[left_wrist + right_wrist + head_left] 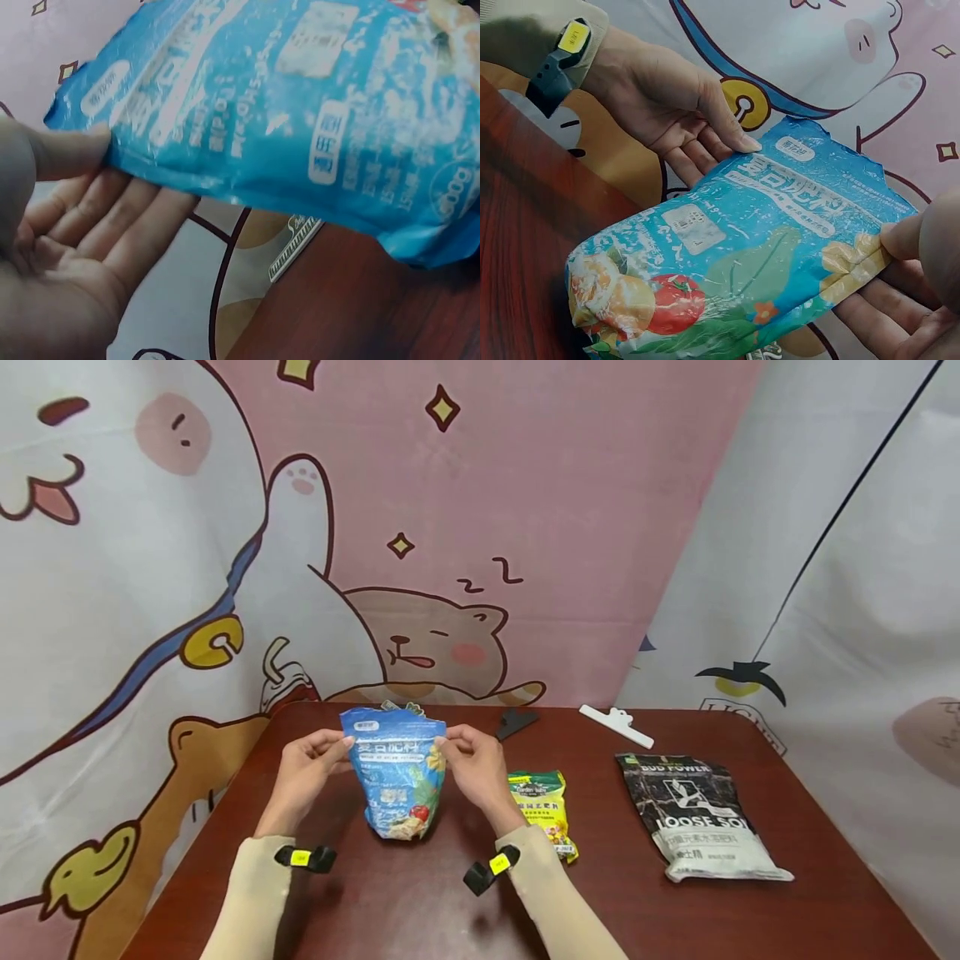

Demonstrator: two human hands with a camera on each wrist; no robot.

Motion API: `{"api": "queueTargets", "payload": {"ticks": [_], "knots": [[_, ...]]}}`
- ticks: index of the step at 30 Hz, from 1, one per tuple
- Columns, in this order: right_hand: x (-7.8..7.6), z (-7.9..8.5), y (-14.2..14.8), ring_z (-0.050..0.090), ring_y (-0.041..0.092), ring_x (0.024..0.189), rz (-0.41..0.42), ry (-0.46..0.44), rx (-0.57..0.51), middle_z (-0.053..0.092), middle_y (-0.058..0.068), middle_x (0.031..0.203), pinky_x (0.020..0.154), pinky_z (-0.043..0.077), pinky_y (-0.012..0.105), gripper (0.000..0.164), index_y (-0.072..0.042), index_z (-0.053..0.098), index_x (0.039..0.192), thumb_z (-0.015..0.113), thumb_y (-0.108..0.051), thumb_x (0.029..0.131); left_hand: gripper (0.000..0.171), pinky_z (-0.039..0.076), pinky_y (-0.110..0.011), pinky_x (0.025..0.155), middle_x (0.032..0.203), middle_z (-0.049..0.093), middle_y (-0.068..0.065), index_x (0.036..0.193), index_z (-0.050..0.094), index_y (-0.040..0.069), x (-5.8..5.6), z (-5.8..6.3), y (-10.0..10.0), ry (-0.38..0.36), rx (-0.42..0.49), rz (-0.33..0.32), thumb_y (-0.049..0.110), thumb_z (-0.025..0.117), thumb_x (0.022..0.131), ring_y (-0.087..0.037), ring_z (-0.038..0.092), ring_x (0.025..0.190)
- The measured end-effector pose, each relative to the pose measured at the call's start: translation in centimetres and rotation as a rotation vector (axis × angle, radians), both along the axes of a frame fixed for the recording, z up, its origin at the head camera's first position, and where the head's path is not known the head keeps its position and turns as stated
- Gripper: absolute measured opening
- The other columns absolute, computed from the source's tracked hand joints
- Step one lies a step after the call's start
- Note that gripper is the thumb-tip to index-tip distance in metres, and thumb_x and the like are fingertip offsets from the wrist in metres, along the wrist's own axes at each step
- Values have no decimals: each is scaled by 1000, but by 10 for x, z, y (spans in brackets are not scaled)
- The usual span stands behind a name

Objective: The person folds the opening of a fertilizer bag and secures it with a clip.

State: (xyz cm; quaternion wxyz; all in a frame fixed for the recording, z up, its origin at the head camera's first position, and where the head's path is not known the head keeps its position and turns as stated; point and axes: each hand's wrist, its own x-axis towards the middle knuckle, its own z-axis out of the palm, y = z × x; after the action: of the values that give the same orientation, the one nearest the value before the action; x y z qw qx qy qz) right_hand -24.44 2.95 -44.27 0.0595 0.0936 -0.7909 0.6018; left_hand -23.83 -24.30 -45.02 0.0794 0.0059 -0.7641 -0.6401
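Observation:
A blue fertilizer bag (397, 785) with fruit and vegetable pictures is held up by both hands near its top edge. My left hand (306, 770) pinches its left side between thumb and fingers; in the left wrist view the thumb (71, 152) lies on the front and the fingers go behind. On the other side, my right hand (480, 768) pinches the bag's right edge, with the thumb on the printed face in the right wrist view. The bag's top edge looks uneven in the right wrist view. Its back is hidden.
A yellow-green bag (543, 810) lies right of the right forearm, partly covered by it. Farther right is a black-and-white soil bag (697, 818). A white clip (617, 724) and a black clip (516, 722) lie toward the back of the brown table (405, 910), before a cartoon-printed cloth (570, 527).

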Motion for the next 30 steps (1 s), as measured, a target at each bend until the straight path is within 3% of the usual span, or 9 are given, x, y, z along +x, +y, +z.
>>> {"api": "queueTargets", "payload": {"ticks": [7, 14, 20, 26, 30], "knots": [[9, 2, 0, 75, 12, 79, 43, 6, -7, 80, 0, 95, 80, 57, 36, 15, -20, 76, 103, 71, -33, 97, 35, 60, -25, 85, 86, 73, 3, 111, 69, -5, 6, -2, -13, 53, -5, -52, 27, 72, 98, -20, 78, 78], [13, 0, 4, 75, 13, 82, 81, 50, -15, 81, 0, 94, 76, 57, 31, 15, -20, 76, 100, 73, -34, 95, 27, 63, -33, 79, 82, 71, 1, 105, 66, -10, 11, -5, -15, 105, 46, -100, 16, 72, 97, -19, 77, 73], [14, 1, 6, 76, 12, 85, 133, 119, -23, 80, -1, 93, 77, 58, 26, 11, -20, 75, 101, 76, -29, 94, 22, 63, -33, 77, 80, 69, -1, 102, 65, -11, 11, -5, -18, 153, 55, -128, 8, 73, 95, -21, 74, 73], [13, 1, 7, 77, 13, 89, 186, 222, -8, 81, 0, 95, 77, 59, 27, 27, -27, 72, 122, 74, -23, 96, 26, 63, -35, 77, 86, 75, 2, 112, 64, -9, 12, -5, -20, 177, 55, -124, 6, 74, 93, -20, 72, 77], [13, 1, 7, 76, 12, 90, 218, 278, 11, 80, -3, 96, 69, 55, 27, 36, -33, 69, 132, 72, -22, 97, 44, 63, -32, 78, 94, 78, 6, 134, 62, 2, 13, -4, -23, 187, 34, -115, 7, 75, 93, -15, 75, 81]]}}
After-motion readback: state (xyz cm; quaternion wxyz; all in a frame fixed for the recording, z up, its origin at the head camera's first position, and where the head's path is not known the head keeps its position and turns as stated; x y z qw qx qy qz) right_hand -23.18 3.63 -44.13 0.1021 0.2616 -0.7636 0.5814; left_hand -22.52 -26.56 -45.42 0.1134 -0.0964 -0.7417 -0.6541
